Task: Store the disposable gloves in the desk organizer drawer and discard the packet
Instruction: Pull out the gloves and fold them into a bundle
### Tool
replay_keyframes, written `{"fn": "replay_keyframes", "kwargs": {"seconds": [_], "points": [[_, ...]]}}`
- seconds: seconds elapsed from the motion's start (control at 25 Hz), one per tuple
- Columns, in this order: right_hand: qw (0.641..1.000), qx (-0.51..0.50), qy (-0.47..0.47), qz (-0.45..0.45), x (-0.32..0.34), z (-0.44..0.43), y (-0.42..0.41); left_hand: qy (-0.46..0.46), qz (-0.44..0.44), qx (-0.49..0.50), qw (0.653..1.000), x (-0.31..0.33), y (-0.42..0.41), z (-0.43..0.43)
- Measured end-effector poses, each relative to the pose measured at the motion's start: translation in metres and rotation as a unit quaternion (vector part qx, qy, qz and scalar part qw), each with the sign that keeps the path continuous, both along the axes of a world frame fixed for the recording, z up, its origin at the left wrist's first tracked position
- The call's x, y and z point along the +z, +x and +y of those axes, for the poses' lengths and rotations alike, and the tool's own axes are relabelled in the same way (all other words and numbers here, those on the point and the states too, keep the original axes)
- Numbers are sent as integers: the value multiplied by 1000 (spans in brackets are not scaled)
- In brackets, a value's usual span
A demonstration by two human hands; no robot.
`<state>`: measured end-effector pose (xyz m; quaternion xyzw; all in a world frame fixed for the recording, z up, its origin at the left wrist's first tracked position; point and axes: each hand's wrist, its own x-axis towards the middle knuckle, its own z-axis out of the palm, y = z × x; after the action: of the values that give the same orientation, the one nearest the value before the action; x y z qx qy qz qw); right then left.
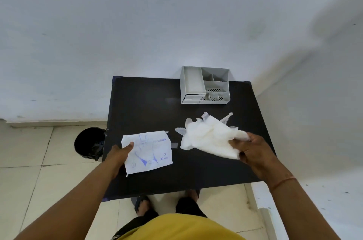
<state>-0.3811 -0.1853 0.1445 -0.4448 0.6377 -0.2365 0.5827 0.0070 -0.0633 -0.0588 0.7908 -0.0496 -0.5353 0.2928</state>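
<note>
A bunch of thin white disposable gloves [208, 135] hangs over the right half of the black table, and my right hand [252, 151] grips its near right end. My left hand [119, 153] pinches the left edge of the flat white packet [149, 151] with blue print, held over the table's left front part. The grey desk organizer [205, 85] stands at the back of the table; its small drawers at the front left look pushed in. The gloves are out of the packet and apart from it.
The black table [149, 106] stands against a white wall. A black bin [89, 144] with a dark liner sits on the tiled floor just left of the table. My feet show under the table's front edge.
</note>
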Motion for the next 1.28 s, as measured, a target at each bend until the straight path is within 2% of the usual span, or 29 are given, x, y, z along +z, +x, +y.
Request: {"fn": "replay_keyframes", "kwargs": {"seconds": [0.08,0.12,0.16,0.2,0.24,0.28,0.32,0.4,0.48,0.56,0.64,0.72,0.76,0.88,0.96,1.04,1.12,1.2,1.28], "points": [[999,-16,13,-42,4,-1,-8,-1,-166,-91,982,28,-24,-6],[997,-22,20,-67,7,0,-9,-28,-205,-114,972,49,-38,-9],[993,-31,30,-109,8,0,-11,-72,-183,-137,971,64,-50,-14],[985,-45,41,-162,9,2,-11,-106,-68,-126,984,82,-64,-21],[969,-65,57,-230,7,3,-11,-123,89,-104,983,94,-78,-29],[948,-91,80,-293,5,5,-10,-132,221,-91,962,107,-92,-35],[929,-111,103,-339,-3,7,-10,-143,309,-81,937,119,-106,-42],[916,-121,150,-352,-20,11,-9,-179,399,-76,896,137,-130,-60],[931,-93,178,-304,-36,12,-7,-213,435,-84,871,149,-145,-74],[944,-64,187,-265,-43,9,-11,-216,399,-101,885,158,-152,-85],[953,-38,172,-247,-37,-3,-17,-203,311,-138,918,166,-156,-95],[953,-47,159,-255,-31,-19,-23,-208,241,-130,939,170,-163,-103],[941,-70,165,-286,-29,-26,-26,-216,227,-99,945,172,-168,-105],[871,-168,232,-399,-34,-41,-29,-265,224,17,938,178,-187,-113],[857,-171,265,-408,-40,-47,-26,-298,214,62,928,179,-203,-115],[868,-136,273,-393,-41,-52,-22,-315,181,81,928,179,-217,-115],[896,-79,250,-358,-31,-62,-21,-323,124,63,936,182,-226,-113],[937,-2,183,-296,-23,-74,-23,-320,43,-3,946,188,-232,-111],[961,60,114,-244,-18,-85,-28,-324,35,-49,944,193,-234,-110]]}}
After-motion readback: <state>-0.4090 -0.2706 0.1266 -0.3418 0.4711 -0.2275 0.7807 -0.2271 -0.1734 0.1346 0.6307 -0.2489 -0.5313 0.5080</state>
